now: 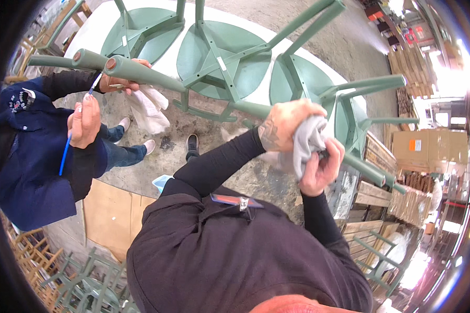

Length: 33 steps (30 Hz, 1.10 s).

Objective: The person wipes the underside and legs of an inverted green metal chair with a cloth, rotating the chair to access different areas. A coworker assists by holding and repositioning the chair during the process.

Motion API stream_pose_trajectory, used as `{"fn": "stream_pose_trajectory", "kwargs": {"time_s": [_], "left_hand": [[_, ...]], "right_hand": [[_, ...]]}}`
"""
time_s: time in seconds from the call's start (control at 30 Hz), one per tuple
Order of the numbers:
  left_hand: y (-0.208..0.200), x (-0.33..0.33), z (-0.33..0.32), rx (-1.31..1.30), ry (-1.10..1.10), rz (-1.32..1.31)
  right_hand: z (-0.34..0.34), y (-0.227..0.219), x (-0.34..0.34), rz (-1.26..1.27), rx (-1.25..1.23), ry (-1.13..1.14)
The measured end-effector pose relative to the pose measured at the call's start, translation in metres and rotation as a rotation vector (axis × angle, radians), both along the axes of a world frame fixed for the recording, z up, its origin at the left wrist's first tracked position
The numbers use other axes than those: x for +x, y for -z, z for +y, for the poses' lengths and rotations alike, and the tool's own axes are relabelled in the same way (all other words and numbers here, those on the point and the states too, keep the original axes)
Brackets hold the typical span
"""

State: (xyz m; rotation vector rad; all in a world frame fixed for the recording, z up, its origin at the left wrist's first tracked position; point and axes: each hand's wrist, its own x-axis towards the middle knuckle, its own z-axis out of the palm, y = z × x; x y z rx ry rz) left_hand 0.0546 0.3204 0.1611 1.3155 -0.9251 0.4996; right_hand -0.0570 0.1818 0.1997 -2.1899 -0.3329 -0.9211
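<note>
A grey cloth is bunched between my two hands, in front of the green chairs. My left hand, with a tattoo on its back, grips the cloth from above. My right hand pinches its lower right side. A small dark patch shows between the fingers; I cannot make out what it is. Behind my hands a green chair leg slants down to the right; whether the cloth touches it I cannot tell. Close by, an upturned green chair lies with its seat underside and crossed braces showing.
More upturned green chairs rest on a white-covered table. At left, a co-worker holds a blue-handled brush and a white rag. Chair legs stick out toward us. Cardboard boxes and wooden pallets stand at right.
</note>
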Motion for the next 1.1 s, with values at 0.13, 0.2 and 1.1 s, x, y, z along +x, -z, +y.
{"fn": "stream_pose_trajectory", "kwargs": {"time_s": [0.13,0.2,1.1], "left_hand": [[0.045,0.023,0.003,-0.026,-0.134,-0.112],[0.095,0.035,0.005,-0.012,-0.176,-0.071],[0.242,0.083,0.073,0.889,-0.59,0.16]], "right_hand": [[0.0,0.004,0.003,-0.054,-0.129,-0.012],[-0.002,0.007,0.001,-0.055,-0.199,0.016],[-0.002,0.001,0.017,-0.085,-0.374,0.005]]}}
